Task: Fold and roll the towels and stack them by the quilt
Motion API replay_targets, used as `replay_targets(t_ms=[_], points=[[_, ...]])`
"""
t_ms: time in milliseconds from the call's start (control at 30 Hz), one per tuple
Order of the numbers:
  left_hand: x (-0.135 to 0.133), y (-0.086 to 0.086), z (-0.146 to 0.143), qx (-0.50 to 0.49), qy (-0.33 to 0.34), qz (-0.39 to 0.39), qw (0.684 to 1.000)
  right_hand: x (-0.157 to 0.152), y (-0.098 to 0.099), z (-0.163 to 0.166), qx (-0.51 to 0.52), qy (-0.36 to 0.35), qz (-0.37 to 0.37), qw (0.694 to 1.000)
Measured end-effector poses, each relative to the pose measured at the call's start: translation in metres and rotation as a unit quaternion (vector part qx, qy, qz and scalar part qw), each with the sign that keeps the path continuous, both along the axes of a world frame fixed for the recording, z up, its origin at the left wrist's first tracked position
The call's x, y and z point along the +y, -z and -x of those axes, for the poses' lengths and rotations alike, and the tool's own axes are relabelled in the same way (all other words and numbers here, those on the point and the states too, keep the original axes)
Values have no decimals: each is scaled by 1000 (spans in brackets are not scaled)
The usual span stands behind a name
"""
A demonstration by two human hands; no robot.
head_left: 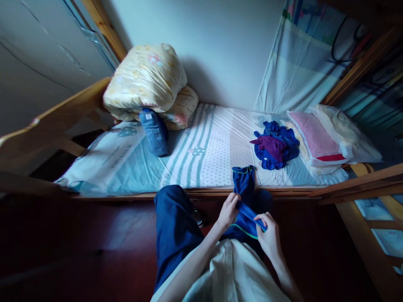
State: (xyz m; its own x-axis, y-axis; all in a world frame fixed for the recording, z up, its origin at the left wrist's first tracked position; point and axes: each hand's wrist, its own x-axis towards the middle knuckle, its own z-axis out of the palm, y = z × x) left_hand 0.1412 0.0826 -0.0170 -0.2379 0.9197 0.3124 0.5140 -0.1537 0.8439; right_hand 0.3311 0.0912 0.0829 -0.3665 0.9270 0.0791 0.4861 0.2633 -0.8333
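Before you stretches the sheet-covered bed [217, 157], its wooden frame nearest your knees. At its left end sits a bundled floral quilt [145, 79]; at the right lies a pink pillow [317, 134], with a rumpled pile of blue clothes [291, 147] just beside it. The dark blue garment with green edging [244, 184] lies over your lap, its far end at the bed's near edge. Folded denim [154, 134] rests against the quilt, and a purple garment [272, 147] tops the pile. Your left hand [229, 209] and right hand [269, 235] both grip the green-edged garment, pinching a narrow fold between them.
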Motion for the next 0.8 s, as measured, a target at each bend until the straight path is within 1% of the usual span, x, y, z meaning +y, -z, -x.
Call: replay_targets(t_ms=[100,233,367,433,500,567,700,800], points=[[-3,-4,28,18,-71,4,997,7,-5,-8,-2,13,-37,999],[-15,-11,76,66,-130,4,989,20,-15,-23,12,31,-83,996],[-25,-22,125,112,-201,5,973,38,-31,-43,14,81,-104,991],[-27,-30,144,131,-221,-1,966,47,-41,-52,15,93,-121,988],[-28,-38,158,147,-214,-8,966,54,-51,-58,9,92,-146,985],[-30,-45,169,160,-187,-11,969,60,-60,-62,-4,92,-174,981],[-37,-58,188,185,-150,7,971,69,-78,-69,-36,91,-221,970],[-48,-74,204,209,-119,10,971,78,-89,-78,-74,84,-234,966]])
